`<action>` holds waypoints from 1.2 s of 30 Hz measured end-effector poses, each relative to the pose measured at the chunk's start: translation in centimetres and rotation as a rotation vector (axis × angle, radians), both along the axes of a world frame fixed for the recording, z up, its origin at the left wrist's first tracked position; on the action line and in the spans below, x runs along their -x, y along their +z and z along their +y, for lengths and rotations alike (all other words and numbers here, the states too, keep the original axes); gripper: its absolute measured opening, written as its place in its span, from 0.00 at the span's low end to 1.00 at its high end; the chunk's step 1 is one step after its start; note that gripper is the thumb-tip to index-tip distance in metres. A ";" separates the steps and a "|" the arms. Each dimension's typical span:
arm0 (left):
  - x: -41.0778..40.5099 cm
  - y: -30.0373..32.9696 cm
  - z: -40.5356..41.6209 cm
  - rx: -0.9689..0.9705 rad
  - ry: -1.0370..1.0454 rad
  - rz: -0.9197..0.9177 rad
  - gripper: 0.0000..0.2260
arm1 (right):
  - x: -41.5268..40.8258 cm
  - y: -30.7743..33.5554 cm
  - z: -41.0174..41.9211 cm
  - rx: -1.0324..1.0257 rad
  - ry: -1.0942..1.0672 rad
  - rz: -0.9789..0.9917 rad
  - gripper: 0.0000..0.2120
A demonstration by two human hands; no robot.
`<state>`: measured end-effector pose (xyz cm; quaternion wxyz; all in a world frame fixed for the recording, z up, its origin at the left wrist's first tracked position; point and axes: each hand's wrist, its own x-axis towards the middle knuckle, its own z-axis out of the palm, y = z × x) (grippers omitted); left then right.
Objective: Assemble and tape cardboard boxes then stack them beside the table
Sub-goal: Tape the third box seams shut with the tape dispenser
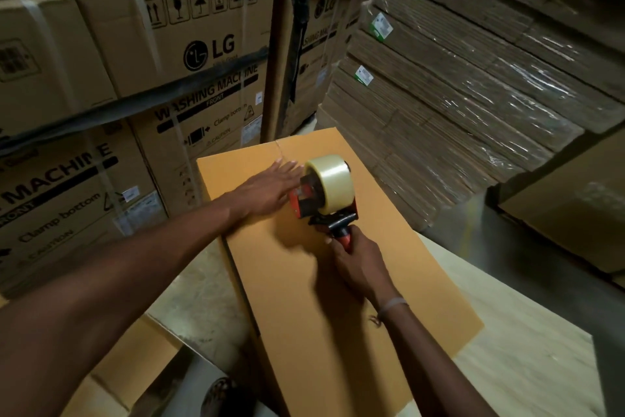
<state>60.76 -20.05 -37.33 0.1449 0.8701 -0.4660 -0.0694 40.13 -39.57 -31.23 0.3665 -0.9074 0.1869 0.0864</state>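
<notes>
Gripping the red-handled tape dispenser (324,203) with its clear roll, the right hand (360,266) is closed tight; just left, the left hand (267,192) lies flat, fingers spread, empty, on the plain brown cardboard box (304,281) beneath both.

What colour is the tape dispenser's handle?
Red handle of the tape dispenser, with black trim, seen from the head view.

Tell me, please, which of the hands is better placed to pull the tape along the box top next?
The right hand. It already grips the handle of the tape dispenser, which sits on the box top. The left hand lies flat and open on the cardboard beside it, so it probably only steadies the box.
</notes>
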 end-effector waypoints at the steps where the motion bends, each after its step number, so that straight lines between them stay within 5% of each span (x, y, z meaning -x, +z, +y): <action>1: 0.1 -0.2 0.0 0.020 0.017 0.015 0.36 | -0.1 0.0 0.0 -0.003 -0.003 0.010 0.17; 14: -1.8 -2.9 1.1 -0.056 0.122 0.039 0.29 | 0.4 0.1 0.5 0.123 0.011 0.021 0.17; 20: -0.8 -1.2 0.5 -0.031 0.070 0.032 0.38 | 2.7 0.4 -0.6 0.093 0.028 0.045 0.17; 25: 0.1 -0.3 0.0 -0.088 0.057 -0.012 0.27 | 5.7 0.0 -1.5 0.052 0.036 0.015 0.18; 30: 3.6 0.3 -0.1 -0.049 -0.101 0.023 0.34 | 5.3 0.4 -1.5 0.010 0.030 0.019 0.18; 36: 4.9 0.7 -0.1 -0.024 -0.041 0.031 0.35 | 5.8 0.3 -1.4 0.068 0.044 0.003 0.16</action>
